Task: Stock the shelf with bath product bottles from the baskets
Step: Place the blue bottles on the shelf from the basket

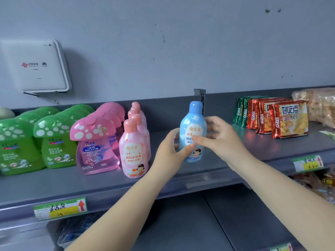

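Shelf (108,180) has a free bay between the pink bottle row (135,142) and the snack packs (288,120). Blue bottle (193,124) sits upright there, label forward, base at or just above the deck, can't tell which. Left hand (168,151) and right hand (223,136) both have fingers (188,149) wrapped on it. Advice: seat the base flat, push back to start a row beside the pinks, keep the label front.

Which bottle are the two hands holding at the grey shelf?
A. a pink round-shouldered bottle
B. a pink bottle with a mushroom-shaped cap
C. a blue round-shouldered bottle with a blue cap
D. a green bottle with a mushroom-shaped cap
C: the left hand and the right hand both grip the blue round-shouldered bottle, upright over the grey shelf.
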